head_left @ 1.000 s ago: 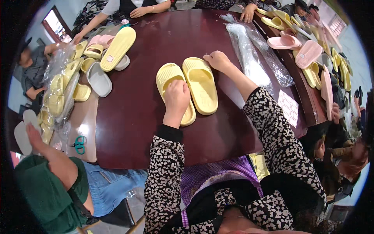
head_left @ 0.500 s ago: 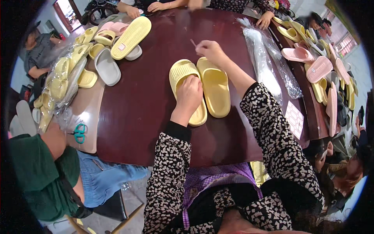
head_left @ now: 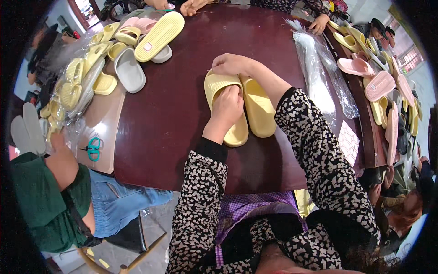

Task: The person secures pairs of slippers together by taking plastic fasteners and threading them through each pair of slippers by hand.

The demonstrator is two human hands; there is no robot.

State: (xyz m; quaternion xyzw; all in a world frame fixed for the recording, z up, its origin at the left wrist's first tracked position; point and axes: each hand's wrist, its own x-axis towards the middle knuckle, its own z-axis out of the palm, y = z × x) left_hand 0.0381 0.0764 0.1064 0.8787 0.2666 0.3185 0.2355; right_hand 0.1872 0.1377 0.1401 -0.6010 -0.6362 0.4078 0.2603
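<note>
A pair of yellow slippers stands side by side on the dark red table, toes away from me. My left hand (head_left: 227,108) is closed at the foot opening of the left slipper (head_left: 237,134), its fingers reaching under the strap. Over that slipper's toe end, my right hand (head_left: 232,65) is bent in a pinch. A tiny pale bit shows by its fingertips, too small to name. The right slipper (head_left: 261,112) lies close alongside, partly beneath my right wrist.
Loose and bagged slippers pile up at the left, near a grey slipper (head_left: 129,71) and teal-handled scissors (head_left: 93,149). Bundled white ties (head_left: 315,68) in plastic and a patterned card (head_left: 348,142) lie right. More slippers (head_left: 379,86) crowd the far right. Other people sit around the table.
My right hand has come left and toward me, from beyond the right slipper to the left slipper's toe. The thin strip it pinched is now mostly hidden. My left hand stays in the left slipper.
</note>
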